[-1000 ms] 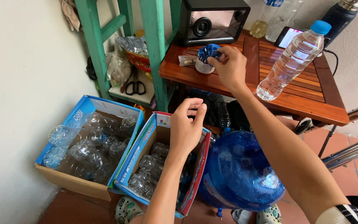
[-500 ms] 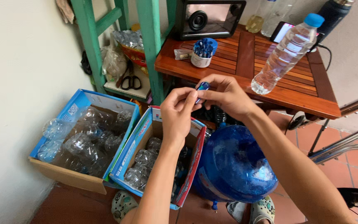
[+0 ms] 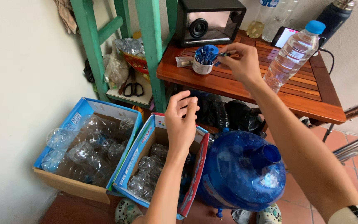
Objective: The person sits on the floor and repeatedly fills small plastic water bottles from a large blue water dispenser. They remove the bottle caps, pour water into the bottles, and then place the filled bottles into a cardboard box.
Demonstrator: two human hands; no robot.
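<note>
Right hand (image 3: 242,62) pinches blue cap (image 3: 221,54) by cup (image 3: 204,61) w/ caps.

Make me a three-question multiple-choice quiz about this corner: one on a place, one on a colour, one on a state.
1. Where does the small white cup of blue pieces stand?
A. on the brown slatted wooden table
B. in a box
C. on the floor

2. What colour is the big plastic water jug?
A. green
B. blue
C. clear

3. What is the left hand holding?
A. scissors
B. a bottle
C. nothing

A: the cup sits on the slats by the right hand.
B: the jug's body and neck are blue.
C: the left hand's fingers are spread, empty.
</note>
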